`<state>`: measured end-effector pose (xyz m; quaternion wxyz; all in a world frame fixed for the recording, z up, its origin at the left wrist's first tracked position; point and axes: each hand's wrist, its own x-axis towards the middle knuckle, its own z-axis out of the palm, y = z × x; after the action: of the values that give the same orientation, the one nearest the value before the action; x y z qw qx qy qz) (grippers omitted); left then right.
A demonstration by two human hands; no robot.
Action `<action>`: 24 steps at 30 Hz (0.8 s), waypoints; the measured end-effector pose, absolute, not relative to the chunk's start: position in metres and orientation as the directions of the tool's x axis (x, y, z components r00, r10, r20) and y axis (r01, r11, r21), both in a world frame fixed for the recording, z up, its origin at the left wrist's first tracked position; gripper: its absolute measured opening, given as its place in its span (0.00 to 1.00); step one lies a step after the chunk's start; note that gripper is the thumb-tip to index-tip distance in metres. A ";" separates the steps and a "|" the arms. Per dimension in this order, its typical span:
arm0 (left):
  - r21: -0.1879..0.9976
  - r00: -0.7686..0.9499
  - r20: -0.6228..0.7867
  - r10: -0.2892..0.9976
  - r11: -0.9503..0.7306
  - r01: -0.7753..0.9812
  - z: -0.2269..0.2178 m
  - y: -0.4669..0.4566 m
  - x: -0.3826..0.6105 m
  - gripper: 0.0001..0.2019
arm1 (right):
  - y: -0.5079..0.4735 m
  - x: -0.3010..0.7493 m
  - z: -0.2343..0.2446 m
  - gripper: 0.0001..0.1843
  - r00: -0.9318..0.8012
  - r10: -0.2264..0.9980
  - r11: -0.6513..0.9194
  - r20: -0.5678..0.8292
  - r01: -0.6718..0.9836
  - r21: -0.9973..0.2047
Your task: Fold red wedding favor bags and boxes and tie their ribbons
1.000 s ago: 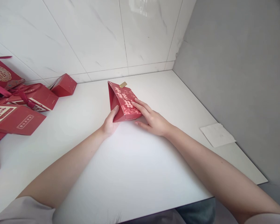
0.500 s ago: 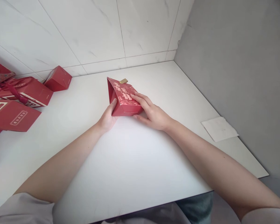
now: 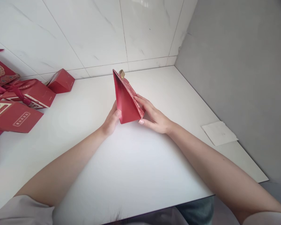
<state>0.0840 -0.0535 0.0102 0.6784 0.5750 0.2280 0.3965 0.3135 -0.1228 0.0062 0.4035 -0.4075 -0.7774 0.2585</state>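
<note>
Between both hands is a red paper gift box (image 3: 128,109) with a triangular side facing me and a gold ribbon loop (image 3: 122,74) near its top edge. My left hand (image 3: 111,120) grips its left side, the thumb lying on the near edge. On the right, my right hand (image 3: 153,115) has its fingers along the printed sloping face and its thumb by the near lower corner. The fingertips behind the box on the left are hidden.
Several red gift boxes (image 3: 18,116) with ribbons crowd the left of the white table (image 3: 140,175). A smaller red box (image 3: 61,81) stands by the tiled wall (image 3: 103,34). White paper (image 3: 219,133) lies at the right edge, along a grey wall (image 3: 234,68).
The gift box has been turned in my hands, so its triangular side now faces me and the printed face points right. Both hands have shifted slightly with it.
</note>
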 end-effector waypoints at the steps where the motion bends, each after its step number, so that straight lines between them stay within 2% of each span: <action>1: 0.963 0.576 0.178 0.798 -0.021 -0.268 0.010 -0.054 0.084 0.37 | -0.123 0.313 0.006 0.51 -0.342 0.844 0.532 0.414 0.424 -0.733; 4: 0.962 0.561 0.235 0.794 -0.107 -0.252 0.009 -0.053 0.083 0.36 | -0.123 0.313 0.005 0.54 -0.364 0.836 0.541 0.412 0.416 -0.731; 11: 0.948 0.616 0.315 0.722 -0.266 -0.173 0.013 -0.057 0.080 0.37 | -0.121 0.314 0.005 0.53 -0.376 0.807 0.577 0.455 0.338 -0.744; 19: 0.941 0.688 0.327 0.648 -0.293 -0.171 0.012 -0.053 0.082 0.42 | -0.120 0.312 0.001 0.51 -0.316 0.834 0.537 0.453 0.272 -0.799; 24: 0.932 0.748 0.324 0.579 -0.329 -0.148 0.011 -0.048 0.084 0.40 | -0.118 0.312 0.000 0.50 -0.310 0.824 0.549 0.474 0.236 -0.802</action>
<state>0.0837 -0.0475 0.0107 0.5608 0.7480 0.1441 0.3245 0.3118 -0.1183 0.0003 0.4676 -0.3555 -0.7457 0.3146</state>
